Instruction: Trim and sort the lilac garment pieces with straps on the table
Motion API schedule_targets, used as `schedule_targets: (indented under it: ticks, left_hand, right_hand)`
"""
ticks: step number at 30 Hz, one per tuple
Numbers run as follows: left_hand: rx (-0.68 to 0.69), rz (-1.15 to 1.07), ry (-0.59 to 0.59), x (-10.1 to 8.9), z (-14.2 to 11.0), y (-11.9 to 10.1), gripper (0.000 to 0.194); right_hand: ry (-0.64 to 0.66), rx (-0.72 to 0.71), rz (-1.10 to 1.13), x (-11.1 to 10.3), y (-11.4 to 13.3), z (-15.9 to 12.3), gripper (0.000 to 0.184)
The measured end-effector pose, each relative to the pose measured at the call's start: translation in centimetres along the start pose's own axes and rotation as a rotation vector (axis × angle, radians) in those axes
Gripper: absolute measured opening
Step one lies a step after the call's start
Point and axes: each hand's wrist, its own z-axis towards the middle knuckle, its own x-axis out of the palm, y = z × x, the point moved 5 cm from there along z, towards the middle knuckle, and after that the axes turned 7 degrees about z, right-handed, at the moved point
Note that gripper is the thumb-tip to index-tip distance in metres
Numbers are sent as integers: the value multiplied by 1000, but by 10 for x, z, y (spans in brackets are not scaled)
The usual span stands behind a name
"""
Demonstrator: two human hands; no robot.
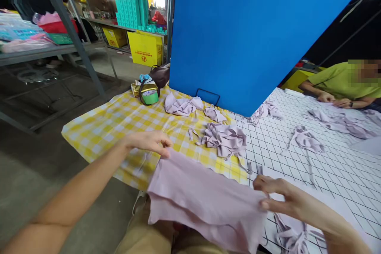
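A pale mauve piece of fabric [205, 190] hangs stretched between my two hands, over my lap at the table's near edge. My left hand [153, 143] pinches its upper left corner. At the right end, my right hand [276, 194] grips the cloth between thumb and fingers. The lower edge hangs loose in folds, with a second layer showing beneath. Just beyond it lies a crumpled heap of mauve cloth [224, 139] with narrow straps. More mauve strips [293, 236] lie under and beside my right wrist.
The table has a yellow checked cloth [98, 123] and a white grid cloth [336, 166]. A blue board [238, 35] stands upright on it. Green tape [150, 97] sits at the back left. At right, a person in a green shirt [336, 81] handles cloth. Metal racking [80, 39] stands left.
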Motion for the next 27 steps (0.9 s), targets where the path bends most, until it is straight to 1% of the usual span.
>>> schedule_targets:
  ticks: [1, 2, 3, 4, 5, 7, 9, 10, 12, 15, 17, 19, 20, 22, 23, 24, 25, 27]
  left_hand:
    - [-48, 33, -29, 7, 10, 14, 31]
    - [-99, 58, -56, 14, 18, 28, 31]
    - [-133, 82, -61, 22, 25, 40, 30]
    - [-159, 104, -68, 28, 30, 49, 29]
    - [-169, 116, -74, 32, 33, 56, 28]
    - [-148, 112, -75, 34, 34, 59, 28]
    - [-114, 84, -78, 30, 32, 56, 29]
    - [-110, 75, -84, 26, 31, 55, 30]
    - [-140, 81, -119, 18, 33, 56, 31]
    - [-246, 142, -224, 11, 46, 67, 31]
    - [-334, 190, -308, 13, 55, 77, 23]
    - [-409, 221, -386, 22, 60, 83, 9]
    - [-437, 247, -446, 27, 60, 83, 13]
    - [-486, 352, -582, 41, 55, 79, 33]
    - [-496, 425, -637, 50, 52, 74, 42]
    - [-487, 500, -665, 61, 48, 69, 48]
    - [-450, 558, -653, 74, 46, 64, 51]
    - [-347, 616, -565, 99, 42, 56, 51]
  right_hand:
    - [75, 64, -33, 10, -12, 6, 39]
    - [117, 116, -65, 19, -23, 12, 38]
    - [126, 158, -93, 26, -34, 17, 36]
    - [106, 186, -116, 30, -42, 21, 36]
    - [97, 201, -133, 32, -48, 24, 35]
    - [113, 211, -148, 34, -54, 26, 35]
    - [121, 212, -164, 30, -55, 27, 34]
    - [106, 214, -184, 27, -55, 29, 32]
    - [35, 226, -246, 19, -56, 36, 28]
    - [-118, 263, -344, 16, -64, 56, 19]
    - [-201, 251, -372, 22, -72, 69, 27]
    - [-263, 177, -363, 34, -78, 75, 38]
    - [-306, 128, -359, 40, -81, 75, 40]
    - [-423, 42, -390, 53, -85, 67, 42]
    - [-478, 12, -430, 60, -87, 60, 42]
    - [-512, -3, -478, 68, -90, 53, 42]
    - [-520, -3, -523, 77, -93, 47, 43]
    - [-501, 36, -582, 91, -101, 36, 45]
